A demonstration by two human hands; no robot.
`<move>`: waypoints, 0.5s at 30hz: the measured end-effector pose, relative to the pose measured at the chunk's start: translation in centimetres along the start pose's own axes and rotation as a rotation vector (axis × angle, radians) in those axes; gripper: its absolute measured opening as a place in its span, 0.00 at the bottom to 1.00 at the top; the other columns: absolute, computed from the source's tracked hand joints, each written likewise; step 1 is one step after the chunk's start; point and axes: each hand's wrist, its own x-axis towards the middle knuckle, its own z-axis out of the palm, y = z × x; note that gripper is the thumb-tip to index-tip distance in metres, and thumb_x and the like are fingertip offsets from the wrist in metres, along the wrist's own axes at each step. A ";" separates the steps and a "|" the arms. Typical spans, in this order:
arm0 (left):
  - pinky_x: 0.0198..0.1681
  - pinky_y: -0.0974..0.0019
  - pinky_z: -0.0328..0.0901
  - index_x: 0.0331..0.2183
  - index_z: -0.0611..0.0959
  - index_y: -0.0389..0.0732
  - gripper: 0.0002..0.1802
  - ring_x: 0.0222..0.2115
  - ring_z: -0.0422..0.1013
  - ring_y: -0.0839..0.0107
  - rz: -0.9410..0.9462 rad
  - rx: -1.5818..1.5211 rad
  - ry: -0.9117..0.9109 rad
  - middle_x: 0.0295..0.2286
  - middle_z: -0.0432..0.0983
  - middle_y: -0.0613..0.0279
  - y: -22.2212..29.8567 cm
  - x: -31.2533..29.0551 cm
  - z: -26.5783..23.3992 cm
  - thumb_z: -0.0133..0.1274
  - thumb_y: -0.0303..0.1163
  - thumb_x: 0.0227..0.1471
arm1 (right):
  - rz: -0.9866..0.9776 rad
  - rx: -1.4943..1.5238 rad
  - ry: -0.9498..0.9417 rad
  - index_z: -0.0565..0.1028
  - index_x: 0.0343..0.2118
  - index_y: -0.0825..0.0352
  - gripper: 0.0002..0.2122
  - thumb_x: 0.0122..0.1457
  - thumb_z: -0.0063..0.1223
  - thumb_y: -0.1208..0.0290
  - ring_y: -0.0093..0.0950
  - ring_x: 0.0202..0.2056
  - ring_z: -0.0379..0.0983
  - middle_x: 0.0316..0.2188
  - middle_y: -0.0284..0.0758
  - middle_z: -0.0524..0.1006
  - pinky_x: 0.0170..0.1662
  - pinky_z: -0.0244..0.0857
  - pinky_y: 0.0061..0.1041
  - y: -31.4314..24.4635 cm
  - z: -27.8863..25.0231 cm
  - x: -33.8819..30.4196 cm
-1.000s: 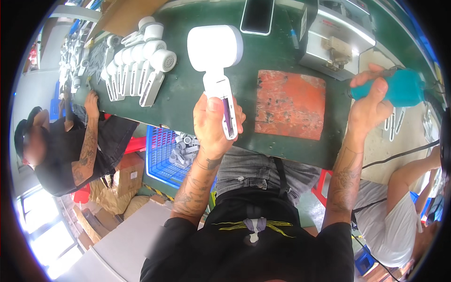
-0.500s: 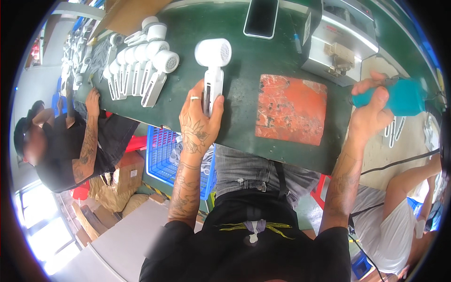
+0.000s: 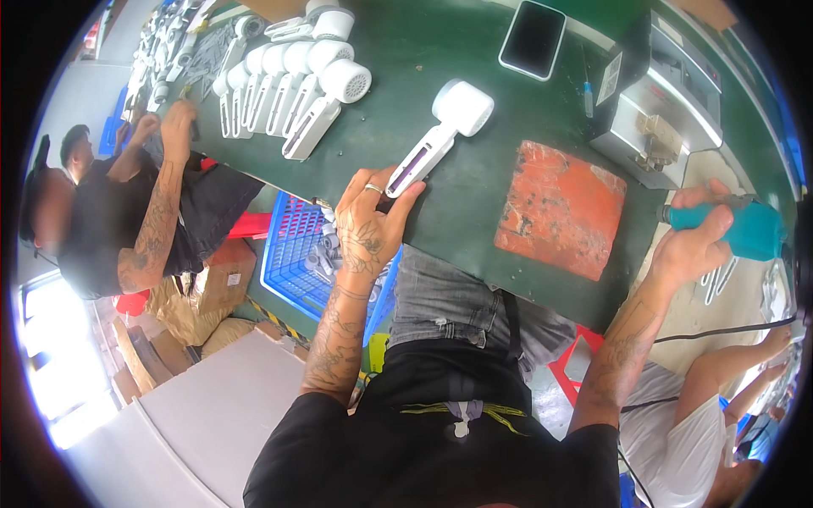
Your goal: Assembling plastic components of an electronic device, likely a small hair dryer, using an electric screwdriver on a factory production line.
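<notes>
The left grip (image 3: 370, 224) is part closed, thumb and fingers to either side of the lower end of a white fan (image 3: 439, 135), whose head points away and to the right of that grip, slot upward; whether the fan rests on the green surface (image 3: 466, 233) or hangs just above it, I cannot tell. The right grip (image 3: 690, 247) is wrapped round a teal power tool (image 3: 749, 229), well apart from the fan. To the right of the left grip lies a worn red mat (image 3: 561, 212); beyond and to its left stands a row of similar fans (image 3: 343, 82), and a blue basket (image 3: 290, 241) sits lower, to its left. The step in hand seems to be positioning the fan by its handle, the tool held aside. The next move probably calls for a steady left grip, with the tool kept clear.
</notes>
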 end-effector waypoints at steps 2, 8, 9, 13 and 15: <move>0.31 0.63 0.68 0.38 0.87 0.39 0.15 0.29 0.73 0.65 0.007 0.007 0.012 0.29 0.76 0.59 -0.3 0.1 -0.1 0.70 0.36 0.49 | 0.003 0.008 -0.005 0.72 0.47 0.80 0.30 0.68 0.51 0.47 0.28 0.28 0.71 0.26 0.37 0.74 0.33 0.67 0.26 0.1 -0.2 0.0; 0.34 0.61 0.68 0.37 0.86 0.39 0.16 0.30 0.73 0.62 -0.019 -0.037 0.061 0.32 0.76 0.59 -0.7 -0.1 0.1 0.70 0.37 0.48 | 0.010 0.023 -0.026 0.70 0.48 0.81 0.34 0.65 0.53 0.44 0.28 0.28 0.71 0.25 0.36 0.73 0.33 0.66 0.26 -0.1 -0.3 0.0; 0.36 0.60 0.68 0.37 0.86 0.39 0.16 0.32 0.72 0.60 0.077 0.039 0.058 0.33 0.76 0.59 -0.8 0.0 0.0 0.69 0.38 0.48 | 0.004 0.029 -0.033 0.70 0.48 0.81 0.34 0.65 0.53 0.44 0.28 0.28 0.71 0.25 0.36 0.73 0.33 0.66 0.26 0.0 -0.3 -0.1; 0.40 0.57 0.67 0.37 0.87 0.38 0.16 0.35 0.71 0.57 0.179 0.083 0.025 0.33 0.76 0.59 -1.4 -0.1 0.0 0.69 0.38 0.48 | -0.030 0.042 -0.047 0.70 0.48 0.81 0.34 0.65 0.54 0.44 0.29 0.28 0.70 0.25 0.36 0.73 0.33 0.67 0.27 0.2 0.0 0.0; 0.40 0.57 0.66 0.37 0.87 0.38 0.16 0.34 0.70 0.57 0.165 0.073 0.038 0.33 0.76 0.59 -1.1 -0.2 0.3 0.68 0.38 0.49 | -0.028 0.043 -0.040 0.70 0.47 0.81 0.34 0.64 0.54 0.44 0.29 0.28 0.70 0.25 0.36 0.73 0.33 0.67 0.27 0.3 -0.1 0.1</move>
